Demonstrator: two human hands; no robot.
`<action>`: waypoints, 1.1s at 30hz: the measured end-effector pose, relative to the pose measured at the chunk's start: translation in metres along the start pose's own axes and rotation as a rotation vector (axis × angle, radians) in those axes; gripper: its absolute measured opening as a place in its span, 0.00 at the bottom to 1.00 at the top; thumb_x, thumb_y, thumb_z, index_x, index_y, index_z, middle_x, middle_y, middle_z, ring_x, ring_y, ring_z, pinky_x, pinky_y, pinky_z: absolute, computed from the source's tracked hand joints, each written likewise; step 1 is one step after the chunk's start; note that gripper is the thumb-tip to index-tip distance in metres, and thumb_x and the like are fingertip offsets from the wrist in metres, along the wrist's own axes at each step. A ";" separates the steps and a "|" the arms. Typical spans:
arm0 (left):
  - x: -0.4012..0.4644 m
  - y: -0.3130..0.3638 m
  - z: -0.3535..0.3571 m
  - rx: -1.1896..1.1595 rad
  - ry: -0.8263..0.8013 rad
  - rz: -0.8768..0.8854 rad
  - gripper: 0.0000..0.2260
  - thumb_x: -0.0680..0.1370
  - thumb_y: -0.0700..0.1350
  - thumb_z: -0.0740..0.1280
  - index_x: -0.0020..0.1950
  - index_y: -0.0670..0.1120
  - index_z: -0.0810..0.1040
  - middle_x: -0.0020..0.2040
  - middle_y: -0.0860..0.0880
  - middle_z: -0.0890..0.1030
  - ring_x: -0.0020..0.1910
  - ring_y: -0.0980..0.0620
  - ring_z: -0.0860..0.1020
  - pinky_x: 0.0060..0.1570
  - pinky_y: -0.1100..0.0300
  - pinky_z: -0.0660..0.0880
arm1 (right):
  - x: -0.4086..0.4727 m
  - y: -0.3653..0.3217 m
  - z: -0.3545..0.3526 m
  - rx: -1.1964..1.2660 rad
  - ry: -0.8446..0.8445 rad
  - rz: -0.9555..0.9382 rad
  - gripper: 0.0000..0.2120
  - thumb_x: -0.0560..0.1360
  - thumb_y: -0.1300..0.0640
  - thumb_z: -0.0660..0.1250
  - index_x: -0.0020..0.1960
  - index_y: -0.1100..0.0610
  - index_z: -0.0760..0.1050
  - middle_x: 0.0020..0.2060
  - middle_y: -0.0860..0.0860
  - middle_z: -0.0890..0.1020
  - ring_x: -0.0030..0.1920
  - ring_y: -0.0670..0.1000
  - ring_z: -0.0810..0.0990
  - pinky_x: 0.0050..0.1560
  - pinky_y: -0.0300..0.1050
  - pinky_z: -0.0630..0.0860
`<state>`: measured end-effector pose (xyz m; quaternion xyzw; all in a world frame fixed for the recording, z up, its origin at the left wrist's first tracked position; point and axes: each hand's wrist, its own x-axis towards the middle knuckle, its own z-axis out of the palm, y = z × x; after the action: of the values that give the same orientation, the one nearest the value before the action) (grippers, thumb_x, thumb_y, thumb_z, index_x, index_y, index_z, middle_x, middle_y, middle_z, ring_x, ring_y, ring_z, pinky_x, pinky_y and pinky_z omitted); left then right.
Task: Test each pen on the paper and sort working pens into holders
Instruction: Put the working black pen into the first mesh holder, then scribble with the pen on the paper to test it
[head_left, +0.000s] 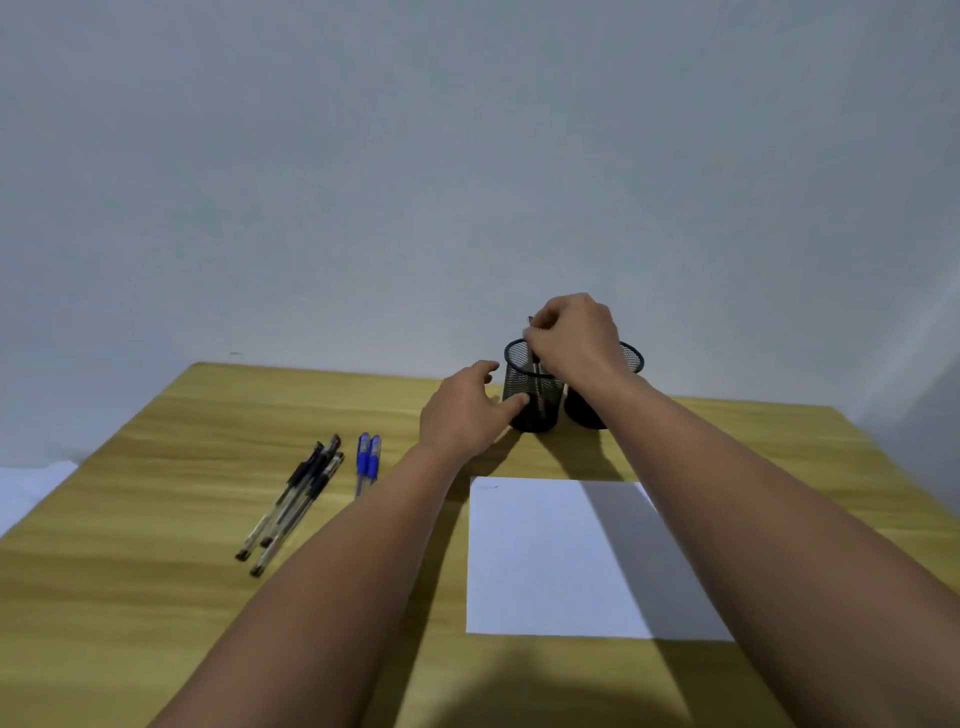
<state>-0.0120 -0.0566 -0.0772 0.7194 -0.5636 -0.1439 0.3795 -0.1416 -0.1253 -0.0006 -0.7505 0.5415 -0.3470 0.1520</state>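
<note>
Pen (535, 358) pinched in our right hand (571, 332) enters the left mesh holder (532, 410), centre frame; our left hand (465, 410), fingers loosely open, steadies its wall against tipping.

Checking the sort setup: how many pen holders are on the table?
2. The left holder is steadied by the left hand; the right holder touches it, largely behind the right hand.

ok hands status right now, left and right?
Left hand: fingers straight, steadying the left mesh holder, gripping nothing.
Right hand: pinching a pen, lowering it into that holder.
</note>
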 end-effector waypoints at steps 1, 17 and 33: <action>-0.004 -0.002 -0.010 0.033 0.003 0.008 0.29 0.74 0.64 0.69 0.72 0.56 0.72 0.66 0.55 0.80 0.63 0.52 0.78 0.57 0.49 0.78 | -0.005 -0.006 -0.004 0.019 0.008 -0.004 0.03 0.75 0.57 0.72 0.44 0.53 0.85 0.43 0.50 0.87 0.44 0.54 0.86 0.50 0.48 0.83; -0.073 -0.110 -0.154 0.289 -0.054 -0.065 0.11 0.77 0.50 0.68 0.58 0.58 0.83 0.60 0.53 0.83 0.58 0.50 0.81 0.56 0.51 0.78 | -0.125 -0.117 0.070 0.042 -0.495 -0.060 0.06 0.75 0.63 0.71 0.45 0.59 0.88 0.41 0.54 0.88 0.46 0.55 0.86 0.44 0.45 0.80; -0.073 -0.176 -0.151 0.077 -0.085 -0.010 0.11 0.77 0.42 0.71 0.57 0.53 0.86 0.58 0.56 0.84 0.59 0.55 0.80 0.61 0.50 0.78 | -0.156 -0.141 0.137 -0.153 -0.627 -0.003 0.15 0.76 0.48 0.71 0.42 0.53 0.68 0.38 0.49 0.73 0.48 0.57 0.76 0.43 0.47 0.72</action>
<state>0.1835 0.0825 -0.1165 0.7294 -0.5809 -0.1546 0.3267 0.0250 0.0493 -0.0690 -0.8309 0.4917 -0.0572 0.2541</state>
